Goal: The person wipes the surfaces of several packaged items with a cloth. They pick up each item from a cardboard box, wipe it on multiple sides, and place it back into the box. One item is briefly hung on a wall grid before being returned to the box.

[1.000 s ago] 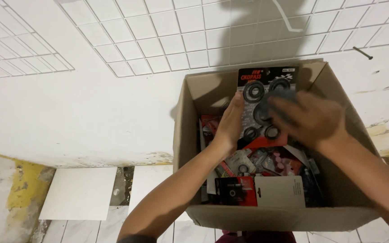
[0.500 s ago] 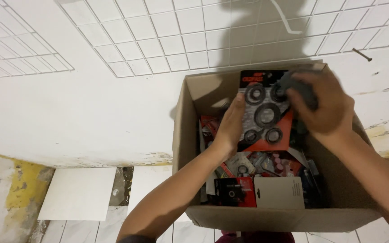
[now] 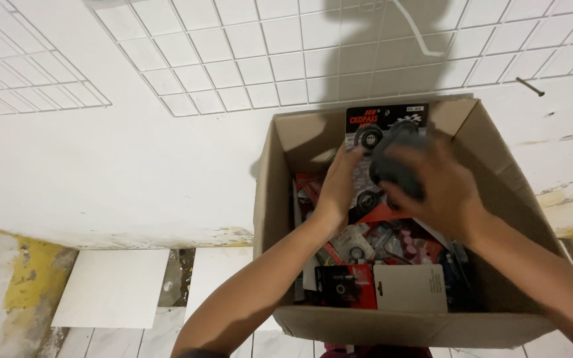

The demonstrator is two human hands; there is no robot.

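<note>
Holding a blister card of black rings (image 3: 381,129) above the cardboard box (image 3: 392,318), your left hand (image 3: 339,185) fingers grip its edge; your right hand (image 3: 432,182) fingers clamp a dark object (image 3: 392,166).

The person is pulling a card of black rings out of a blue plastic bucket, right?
Not quite. It is a brown cardboard box, not a blue plastic bucket. The head view shows both hands at the card of black rings: the left hand holds its edge, and the right hand covers its front.
</note>
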